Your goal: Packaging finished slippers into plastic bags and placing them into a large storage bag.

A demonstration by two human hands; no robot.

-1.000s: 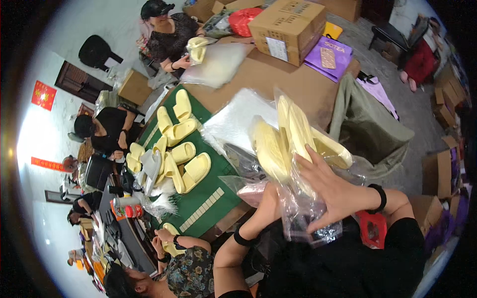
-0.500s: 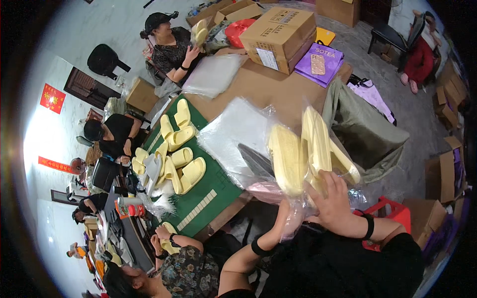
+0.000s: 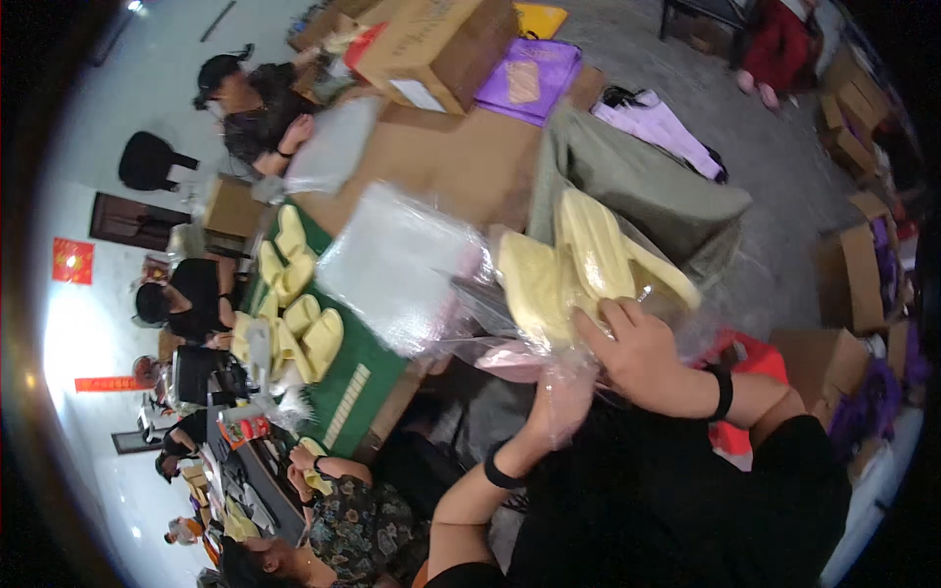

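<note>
A pair of pale yellow slippers [image 3: 592, 245] in a clear plastic bag [image 3: 642, 294] is held up in front of me. My right hand [image 3: 632, 358] is closed over the lower end of the slippers, its fingers pressing on the plastic. Lower and to the left, my left hand [image 3: 564, 400] is closed on the bag's gathered end; film partly covers its fingers. Just left of it shows something pink in plastic [image 3: 515, 361]. Beyond my hands lies a stack of clear plastic bags [image 3: 392, 265] on the table.
Several loose yellow slippers [image 3: 321, 343] lie on a green mat [image 3: 368, 387] to the left. A cardboard box [image 3: 441, 49] and a purple bag [image 3: 529, 78] stand at the far end. Co-workers sit along the left side. A grey-green cloth [image 3: 627, 176] drapes at right, near a red stool [image 3: 745, 363].
The view has turned, shifting the table and its things leftward. Both hands still hold the bagged slippers, which have tilted slightly. The far co-worker's slippers are no longer seen raised.
</note>
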